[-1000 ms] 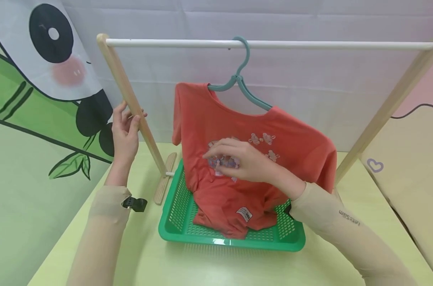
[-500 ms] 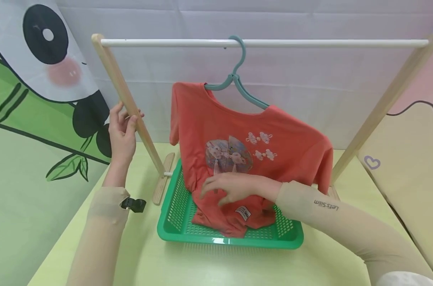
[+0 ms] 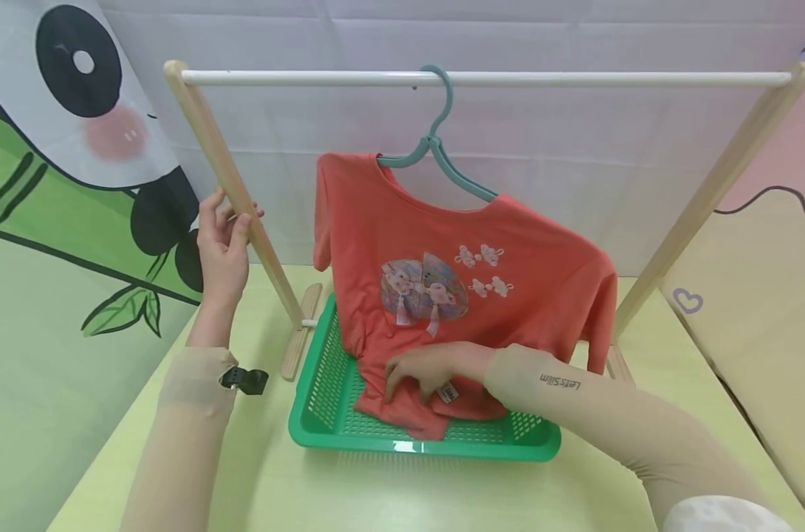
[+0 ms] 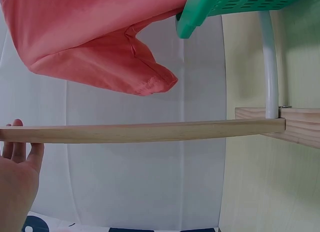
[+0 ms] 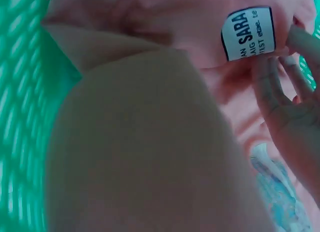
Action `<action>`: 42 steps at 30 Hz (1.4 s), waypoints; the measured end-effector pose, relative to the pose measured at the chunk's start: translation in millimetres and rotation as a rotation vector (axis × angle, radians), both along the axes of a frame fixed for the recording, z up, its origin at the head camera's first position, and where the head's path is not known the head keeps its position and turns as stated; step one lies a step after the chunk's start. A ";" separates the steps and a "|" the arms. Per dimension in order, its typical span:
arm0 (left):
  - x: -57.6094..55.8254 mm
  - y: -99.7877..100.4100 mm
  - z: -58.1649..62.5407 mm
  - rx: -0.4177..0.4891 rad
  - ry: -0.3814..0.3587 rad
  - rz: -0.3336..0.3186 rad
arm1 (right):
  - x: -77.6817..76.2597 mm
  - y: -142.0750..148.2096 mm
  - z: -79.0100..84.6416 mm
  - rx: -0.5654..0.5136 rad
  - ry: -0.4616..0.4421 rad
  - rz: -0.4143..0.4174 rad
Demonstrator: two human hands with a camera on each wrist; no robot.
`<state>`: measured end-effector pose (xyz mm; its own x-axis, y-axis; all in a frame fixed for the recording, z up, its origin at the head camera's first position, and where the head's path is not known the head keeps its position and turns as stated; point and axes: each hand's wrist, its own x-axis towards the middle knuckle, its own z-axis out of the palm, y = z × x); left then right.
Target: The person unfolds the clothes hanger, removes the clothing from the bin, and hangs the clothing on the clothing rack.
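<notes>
A red T-shirt (image 3: 442, 229) with a printed front hangs on a teal hanger (image 3: 436, 140). Its lower part lies bunched in a green perforated basket (image 3: 416, 447). My left hand (image 3: 223, 244) holds the left wooden post (image 3: 233, 177) of the rack, thumb in front and fingers behind; the left wrist view shows the same hand (image 4: 20, 167) at the post. My right hand (image 3: 425, 369) reaches over the bunched lower shirt, bent fingers spread and touching the cloth near a white label (image 3: 447, 392). The right wrist view shows its fingers (image 5: 272, 85) beside the label.
The rack's white bar (image 3: 575, 79) spans the top, carrying the hanger. A right wooden post (image 3: 708, 199) and a flat wooden foot (image 3: 300, 336) support it. The basket sits between the posts on a pale yellow table (image 3: 376, 495). A patterned wall cloth (image 3: 136, 244) stands at left.
My right hand has moved down from the shirt's printed front to its bunched lower part near the label. My left hand stays on the post.
</notes>
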<state>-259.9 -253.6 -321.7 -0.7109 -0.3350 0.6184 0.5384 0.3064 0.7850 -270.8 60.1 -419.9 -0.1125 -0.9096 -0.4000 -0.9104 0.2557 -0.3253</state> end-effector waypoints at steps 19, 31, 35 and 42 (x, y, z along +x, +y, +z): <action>1.9 -9.2 12.7 -0.019 0.007 -0.036 | -42.1 15.2 53.6 -0.348 -0.103 -0.203; -0.1 -11.4 11.4 -0.021 0.007 -0.038 | -67.8 40.7 102.0 -0.535 -0.064 -0.422; 0.4 -11.2 11.6 -0.025 0.002 -0.026 | -78.6 48.5 112.5 -0.599 -0.072 -0.471; 1.3 -9.8 12.3 -0.040 0.010 -0.032 | -102.9 55.8 121.5 -0.698 -0.057 -0.542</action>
